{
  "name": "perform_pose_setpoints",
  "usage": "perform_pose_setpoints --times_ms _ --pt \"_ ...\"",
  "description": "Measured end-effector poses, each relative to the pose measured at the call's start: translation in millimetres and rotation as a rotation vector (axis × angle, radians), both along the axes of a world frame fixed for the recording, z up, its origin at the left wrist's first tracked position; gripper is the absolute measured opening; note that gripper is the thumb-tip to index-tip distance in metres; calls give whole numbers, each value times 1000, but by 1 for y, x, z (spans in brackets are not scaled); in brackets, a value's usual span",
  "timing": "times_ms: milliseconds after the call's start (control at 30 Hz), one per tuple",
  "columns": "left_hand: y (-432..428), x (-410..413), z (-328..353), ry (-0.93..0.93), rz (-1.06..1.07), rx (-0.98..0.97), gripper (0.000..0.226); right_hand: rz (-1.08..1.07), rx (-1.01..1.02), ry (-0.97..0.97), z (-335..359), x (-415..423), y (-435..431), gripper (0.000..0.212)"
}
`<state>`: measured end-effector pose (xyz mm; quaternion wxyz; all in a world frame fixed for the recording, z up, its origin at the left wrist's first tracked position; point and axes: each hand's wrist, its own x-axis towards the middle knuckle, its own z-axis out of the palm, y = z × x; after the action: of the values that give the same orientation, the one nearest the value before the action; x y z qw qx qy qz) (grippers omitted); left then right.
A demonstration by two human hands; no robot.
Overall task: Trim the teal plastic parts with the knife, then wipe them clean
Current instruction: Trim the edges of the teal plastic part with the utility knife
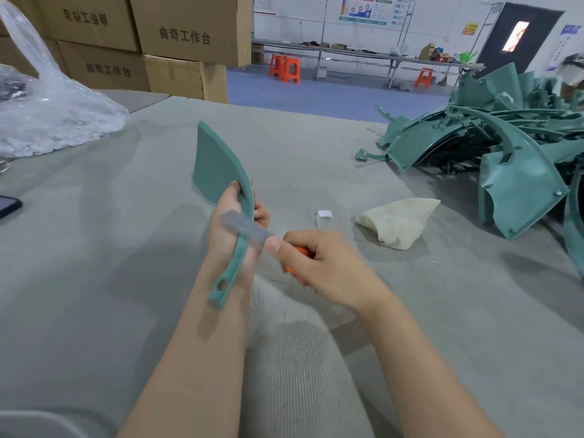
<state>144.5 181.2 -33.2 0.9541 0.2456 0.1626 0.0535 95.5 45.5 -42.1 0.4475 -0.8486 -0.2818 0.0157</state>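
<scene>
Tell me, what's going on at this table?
A person is trimming a teal plastic part. The left hand holds the curved part upright above the grey table, while the right hand grips an orange-handled knife, its blurred blade at the part's edge. A pale cloth lies untouched to the right, near a pile of more teal parts.

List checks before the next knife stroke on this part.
1. Left hand grips part: ok.
2. Right hand grips knife: ok.
3. Blade on the part's edge: cannot tell, blurred.
4. Left hand clear of blade: not ok, blade crosses in front of the palm.
5. Cloth ready on table: ok, right of the hands.
</scene>
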Motion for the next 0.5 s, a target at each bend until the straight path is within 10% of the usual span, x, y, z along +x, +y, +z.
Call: perform_pose_setpoints --times_ms 500 --pt "-4 0 -1 5 74 62 29 -50 -67 -8 -5 5 -6 52"
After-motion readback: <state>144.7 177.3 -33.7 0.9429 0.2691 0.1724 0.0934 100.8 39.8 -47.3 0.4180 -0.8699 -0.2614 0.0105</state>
